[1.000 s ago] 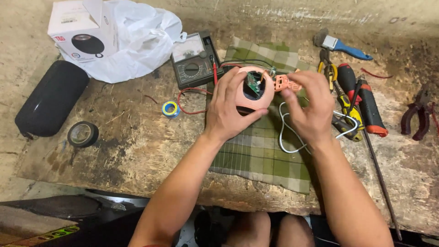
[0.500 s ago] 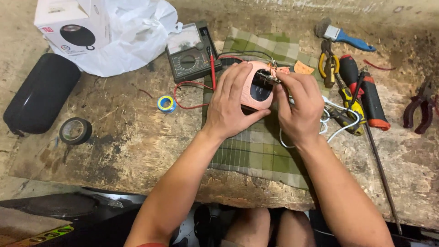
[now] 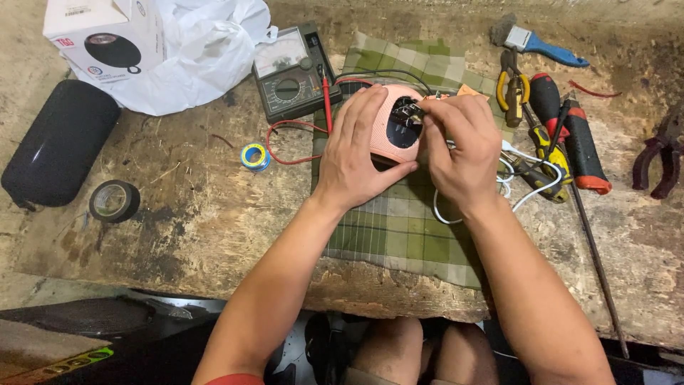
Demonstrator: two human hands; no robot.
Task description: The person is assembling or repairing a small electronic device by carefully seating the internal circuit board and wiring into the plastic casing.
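My left hand (image 3: 360,153) grips a small pink round speaker shell (image 3: 388,132) over a green checked cloth (image 3: 399,228). The shell's dark opening faces up, with a bit of circuit board inside. My right hand (image 3: 459,146) pinches a small part at the rim of that opening, fingers curled over the shell's right side. A white cable (image 3: 524,189) trails out from under my right hand.
An analogue multimeter (image 3: 288,71) with red probe and leads lies behind the cloth. A black cylindrical speaker (image 3: 60,142), tape roll (image 3: 114,201), solder spool (image 3: 254,157), white box (image 3: 107,36) and plastic bag (image 3: 203,53) sit left. Screwdrivers (image 3: 577,139), pliers (image 3: 659,153) and a brush (image 3: 538,44) lie right.
Both hands and the pink shell have settled lower over the cloth. My right hand has moved from the shell's side onto its opening, covering the small orange piece it held.
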